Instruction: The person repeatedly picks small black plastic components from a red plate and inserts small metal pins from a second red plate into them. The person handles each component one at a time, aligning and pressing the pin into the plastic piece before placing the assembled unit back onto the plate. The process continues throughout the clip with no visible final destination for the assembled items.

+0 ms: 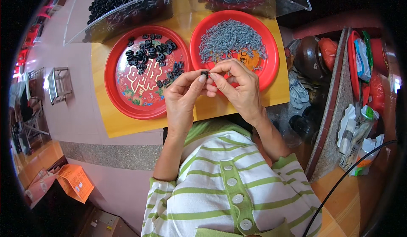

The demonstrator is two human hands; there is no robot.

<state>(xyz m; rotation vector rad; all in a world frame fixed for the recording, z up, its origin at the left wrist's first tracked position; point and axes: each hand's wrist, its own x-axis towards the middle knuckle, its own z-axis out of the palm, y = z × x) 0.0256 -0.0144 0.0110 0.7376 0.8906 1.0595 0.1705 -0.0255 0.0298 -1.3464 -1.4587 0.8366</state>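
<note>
Between the thumb and fingers of my left hand (181, 99) is a small black plastic part (204, 73). My right hand (242, 92) is pinched shut right against it; whatever its fingertips grip is too small and covered to make out. Both hands hover over the near edges of two red round trays. In the left tray (111, 88), which has a gold and floral pattern, lie many loose black plastic parts (146, 52). Heaped in the right tray (272, 57) are small grey screws (231, 37).
Both trays stand on a yellow tabletop (127, 126). Behind them, clear bins (167, 4) hold more black parts. To the right, a stone-topped ledge (328, 110) runs beside bags and jars. A black cable (339, 171) curves at lower right; an orange crate (76, 182) sits at lower left.
</note>
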